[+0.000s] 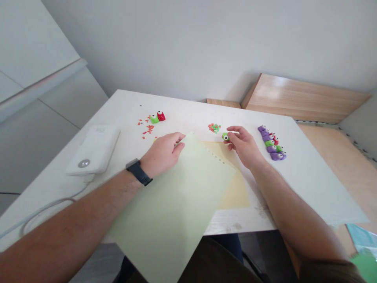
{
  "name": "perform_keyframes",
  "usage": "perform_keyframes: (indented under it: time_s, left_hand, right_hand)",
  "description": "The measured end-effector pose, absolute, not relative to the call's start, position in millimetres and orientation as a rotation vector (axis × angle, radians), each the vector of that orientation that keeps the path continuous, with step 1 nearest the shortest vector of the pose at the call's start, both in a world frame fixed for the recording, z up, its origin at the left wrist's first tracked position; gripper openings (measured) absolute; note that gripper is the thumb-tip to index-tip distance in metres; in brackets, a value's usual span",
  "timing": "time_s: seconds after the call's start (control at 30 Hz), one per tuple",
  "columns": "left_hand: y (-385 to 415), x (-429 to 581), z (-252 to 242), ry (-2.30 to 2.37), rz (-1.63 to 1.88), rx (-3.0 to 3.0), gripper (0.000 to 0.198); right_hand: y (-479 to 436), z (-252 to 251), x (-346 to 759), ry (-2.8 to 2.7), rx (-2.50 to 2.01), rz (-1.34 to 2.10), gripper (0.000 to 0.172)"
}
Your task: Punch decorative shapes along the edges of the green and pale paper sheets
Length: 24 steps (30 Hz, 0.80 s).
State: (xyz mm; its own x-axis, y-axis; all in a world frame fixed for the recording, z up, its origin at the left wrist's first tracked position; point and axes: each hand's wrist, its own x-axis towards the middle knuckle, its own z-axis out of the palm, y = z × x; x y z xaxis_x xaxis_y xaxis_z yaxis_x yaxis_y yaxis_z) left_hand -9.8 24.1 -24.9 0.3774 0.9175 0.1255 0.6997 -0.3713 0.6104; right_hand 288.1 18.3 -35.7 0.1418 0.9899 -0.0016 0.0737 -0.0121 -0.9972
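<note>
Pale green paper sheet (173, 212) raised at a tilt over the white table top (312, 188), upper corner in the left hand (161, 154), fingers together and pinched on its edge, black watch strap (138, 171) on that wrist. Right hand (243, 147) above the table's middle, fingertips (231, 136) closed on a small green clay figure with a googly eye (225, 136), just over a pale yellow paper sheet (232, 188) partly under the green one. On the table, right of that hand, a row of purple, green and red clay figures (271, 143). Towards the table's far edge, a red-and-green clay pair (157, 117), red crumbs (149, 127), a small heap of green and red bits (214, 127). At the table's left edge, a white power bank (91, 149) and white cable (50, 208). Beyond the table, a pale wood panel (303, 96) and grey wall (206, 39)
</note>
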Motion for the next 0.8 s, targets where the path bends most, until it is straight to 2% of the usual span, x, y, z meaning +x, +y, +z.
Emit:
perform_keyframes:
  time_s: [0.3, 0.8]
  left_hand:
    - [22.8, -5.9, -25.7, 1.366, 0.595, 2.226, 0.024]
    - [20.8, -4.4, -29.1, 1.338, 0.588, 2.258, 0.024]
  right_hand:
    - [33.1, -36.3, 289.2, -1.130, -1.354, 1.097, 0.046]
    - [48.9, -25.8, 288.4, -1.279, -1.518, 1.043, 0.022]
